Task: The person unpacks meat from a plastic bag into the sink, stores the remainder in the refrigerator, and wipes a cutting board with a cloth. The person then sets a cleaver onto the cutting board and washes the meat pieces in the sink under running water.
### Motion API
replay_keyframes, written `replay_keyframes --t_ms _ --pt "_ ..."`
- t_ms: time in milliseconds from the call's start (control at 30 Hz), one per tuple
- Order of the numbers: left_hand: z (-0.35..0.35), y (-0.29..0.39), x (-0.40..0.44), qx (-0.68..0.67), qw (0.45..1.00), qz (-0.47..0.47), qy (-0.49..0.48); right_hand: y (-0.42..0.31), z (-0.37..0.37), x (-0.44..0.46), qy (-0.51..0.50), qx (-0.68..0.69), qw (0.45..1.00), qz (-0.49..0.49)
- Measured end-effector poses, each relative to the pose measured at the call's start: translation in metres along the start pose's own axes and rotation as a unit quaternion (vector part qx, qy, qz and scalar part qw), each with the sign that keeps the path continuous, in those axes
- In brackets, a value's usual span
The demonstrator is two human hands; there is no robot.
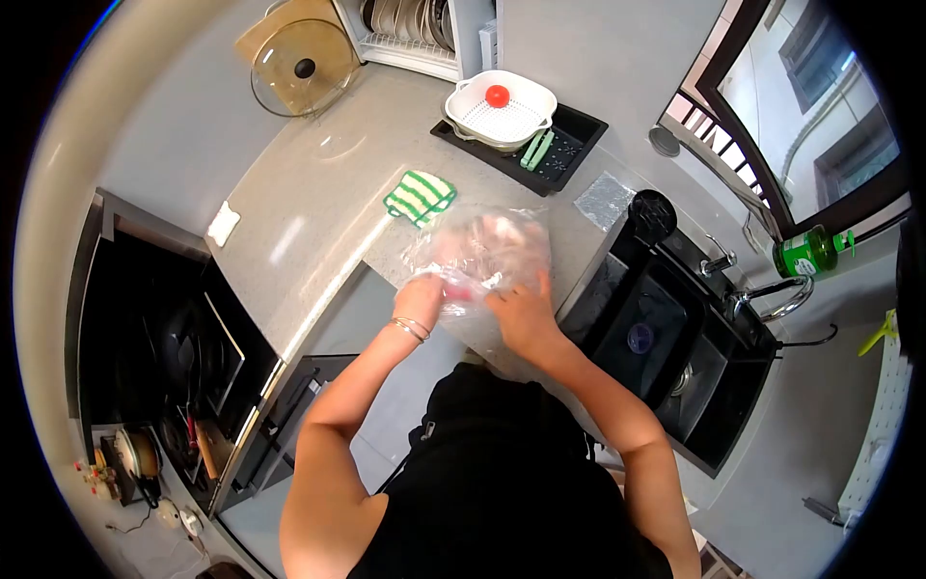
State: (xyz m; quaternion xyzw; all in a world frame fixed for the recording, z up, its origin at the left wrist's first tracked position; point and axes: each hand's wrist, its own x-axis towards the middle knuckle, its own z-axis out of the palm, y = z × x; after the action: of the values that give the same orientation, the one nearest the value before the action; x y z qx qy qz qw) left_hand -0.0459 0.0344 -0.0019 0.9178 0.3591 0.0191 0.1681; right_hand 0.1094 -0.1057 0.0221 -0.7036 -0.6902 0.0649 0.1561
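A clear plastic bag (pixel 487 241) with pale pinkish contents lies at the corner of the counter in front of me. What is inside is blurred by the plastic. My left hand (pixel 421 299), with bangles at the wrist, is closed on the near left edge of the bag. On the near right edge, my right hand (pixel 524 317) grips the plastic with its fingers bent. A reddish patch shows through the plastic between the hands. Just beyond the bag, a green and cream striped cloth (pixel 421 197) lies on the counter.
A white colander (pixel 502 108) holding a red round item (pixel 497 96) stands on a black tray (pixel 582 145) with green-handled tools. The black sink (pixel 709 405) and faucet (pixel 776 287) are right. A glass lid (pixel 304 92) leans on the wall. The stove (pixel 154 318) is left.
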Motion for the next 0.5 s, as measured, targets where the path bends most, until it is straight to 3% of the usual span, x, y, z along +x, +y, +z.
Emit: replay_keyframes --t_ms 100,200,300,400,500 --pt "0.011 0.0 0.005 0.04 0.997 0.034 0.061 -0.01 0.008 0.006 0.149 0.016 0.986 -0.073" --pt "0.018 -0.006 0.012 0.047 0.99 0.091 0.098 -0.035 -0.002 0.006 0.216 0.042 0.969 -0.115" --pt "0.008 -0.014 0.016 0.024 0.988 0.137 0.065 -0.043 0.003 0.005 0.151 0.058 0.97 -0.18" --pt "0.009 -0.022 0.016 0.011 0.985 0.155 0.07 -0.027 0.025 0.018 0.052 0.019 0.998 -0.039" --pt "-0.011 -0.02 0.009 -0.043 0.974 0.192 0.109 0.018 0.02 0.02 0.05 -0.119 0.992 -0.01"
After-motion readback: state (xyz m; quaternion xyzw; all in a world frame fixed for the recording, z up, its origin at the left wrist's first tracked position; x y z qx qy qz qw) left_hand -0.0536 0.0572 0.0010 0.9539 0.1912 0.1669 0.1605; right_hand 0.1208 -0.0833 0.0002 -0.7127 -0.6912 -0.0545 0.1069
